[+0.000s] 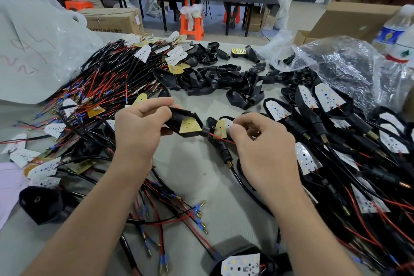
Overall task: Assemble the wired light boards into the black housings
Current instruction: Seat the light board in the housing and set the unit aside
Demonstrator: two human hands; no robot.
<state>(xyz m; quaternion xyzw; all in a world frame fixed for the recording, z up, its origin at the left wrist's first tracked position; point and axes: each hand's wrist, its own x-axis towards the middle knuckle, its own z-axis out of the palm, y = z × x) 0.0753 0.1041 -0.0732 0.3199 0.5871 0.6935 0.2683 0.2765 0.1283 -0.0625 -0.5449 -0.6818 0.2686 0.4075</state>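
Observation:
My left hand [140, 125] grips a black housing [179, 119] with a light board [190, 127] lying in it, yellow back side up. Just to its right, my right hand [262, 141] pinches a red wire [220, 139] that leads from the housing's stem end. Under that wire lies another housing with a board [221, 129] tilted in it. A heap of wired light boards [100, 83] covers the table's left. Empty black housings [215, 80] are piled at the centre back. Several assembled housings [324, 105] with white boards lie on the right.
A grey table [190, 186] carries everything. Loose wires with gold plugs [179, 215] cross the front. Plastic bags sit at the left [33, 40] and right [349, 67]. Two water bottles [396, 36] stand at the far right. People sit at a far table.

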